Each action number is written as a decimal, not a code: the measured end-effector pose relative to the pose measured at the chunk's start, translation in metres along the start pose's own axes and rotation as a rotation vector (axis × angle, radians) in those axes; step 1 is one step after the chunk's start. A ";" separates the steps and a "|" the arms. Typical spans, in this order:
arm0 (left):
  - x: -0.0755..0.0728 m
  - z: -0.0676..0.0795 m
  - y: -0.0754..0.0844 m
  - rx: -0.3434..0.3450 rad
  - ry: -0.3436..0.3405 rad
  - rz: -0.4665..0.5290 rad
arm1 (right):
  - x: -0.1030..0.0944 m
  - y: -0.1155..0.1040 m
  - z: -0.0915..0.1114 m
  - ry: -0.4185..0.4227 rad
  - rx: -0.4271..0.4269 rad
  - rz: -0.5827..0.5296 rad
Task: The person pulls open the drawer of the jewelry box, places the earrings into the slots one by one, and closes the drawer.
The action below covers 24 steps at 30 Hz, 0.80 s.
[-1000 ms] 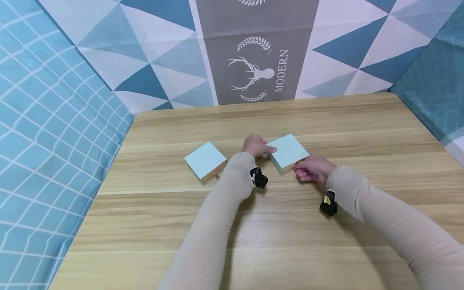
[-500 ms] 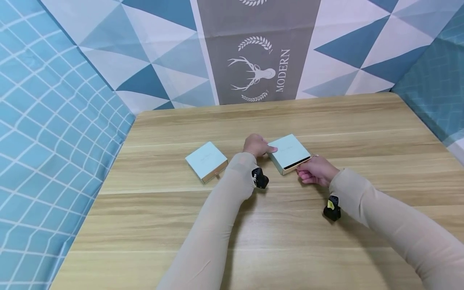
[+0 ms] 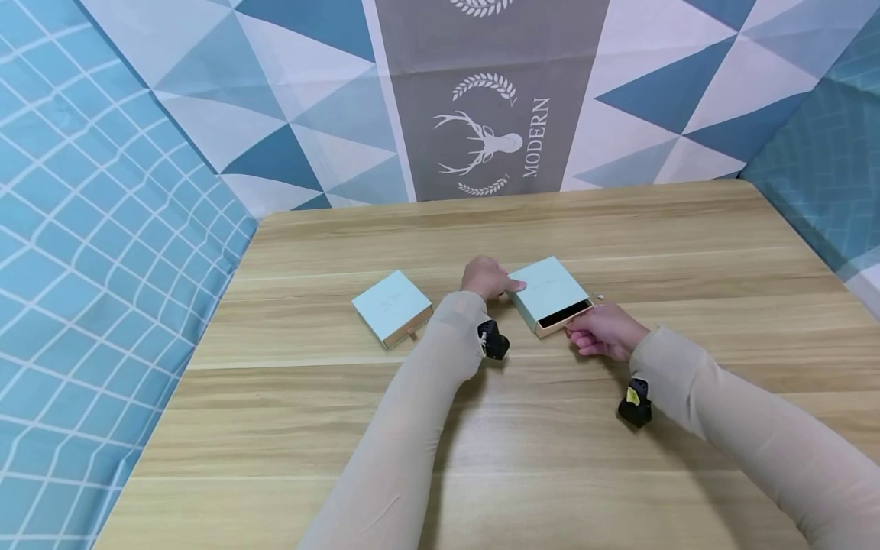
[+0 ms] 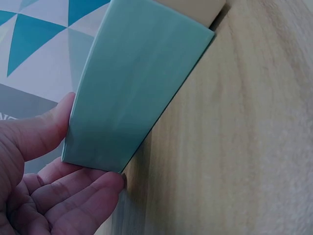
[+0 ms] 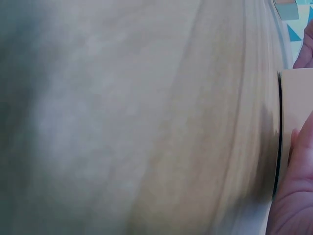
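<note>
A light mint drawer-style gift box (image 3: pixel 546 286) lies on the table, its tan drawer (image 3: pixel 565 319) pulled partly out and showing a dark interior. My left hand (image 3: pixel 485 277) grips the box's left end; in the left wrist view its thumb is on the top and its fingers (image 4: pixel 80 193) curl against the end and underside of the mint sleeve (image 4: pixel 132 88). At the drawer's front, my right hand (image 3: pixel 605 330) pinches with curled fingers; what exactly they pinch is hidden. In the right wrist view that hand (image 5: pixel 296 191) covers part of the tan drawer front (image 5: pixel 299 90).
Left of my left hand sits a second mint box (image 3: pixel 392 305), shut, with a small pull tab (image 3: pixel 412 334) on its tan front. The wooden table (image 3: pixel 522 443) meets patterned cloth (image 3: pixel 330 99) at the back and a blue grid cloth (image 3: pixel 89 252) at left.
My right hand has moved toward the lower right, sliding the drawer partly out of its sleeve. The left hand keeps holding the box in place.
</note>
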<state>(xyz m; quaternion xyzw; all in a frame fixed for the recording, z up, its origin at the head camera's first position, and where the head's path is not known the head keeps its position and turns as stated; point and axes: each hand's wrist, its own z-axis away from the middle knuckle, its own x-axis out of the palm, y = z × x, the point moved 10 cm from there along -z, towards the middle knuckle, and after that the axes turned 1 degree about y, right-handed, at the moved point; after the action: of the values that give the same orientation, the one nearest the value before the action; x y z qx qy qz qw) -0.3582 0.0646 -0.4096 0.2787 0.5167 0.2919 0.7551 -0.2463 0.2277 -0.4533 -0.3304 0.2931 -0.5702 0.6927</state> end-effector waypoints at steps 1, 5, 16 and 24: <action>0.000 0.000 0.000 0.001 0.000 -0.002 | 0.000 0.001 0.001 0.001 0.003 0.000; 0.001 0.001 0.001 0.004 -0.004 0.006 | -0.001 0.003 0.004 -0.001 0.006 0.011; 0.000 0.000 0.000 -0.003 0.002 -0.014 | -0.001 0.011 0.011 -0.042 -0.001 0.002; 0.000 -0.001 -0.002 -0.008 0.002 -0.025 | -0.001 0.015 0.015 -0.040 0.005 -0.008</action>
<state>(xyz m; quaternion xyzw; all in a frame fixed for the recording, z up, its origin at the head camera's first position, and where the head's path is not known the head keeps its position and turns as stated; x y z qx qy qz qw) -0.3591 0.0640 -0.4115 0.2686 0.5199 0.2850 0.7592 -0.2257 0.2326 -0.4561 -0.3413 0.2765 -0.5671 0.6967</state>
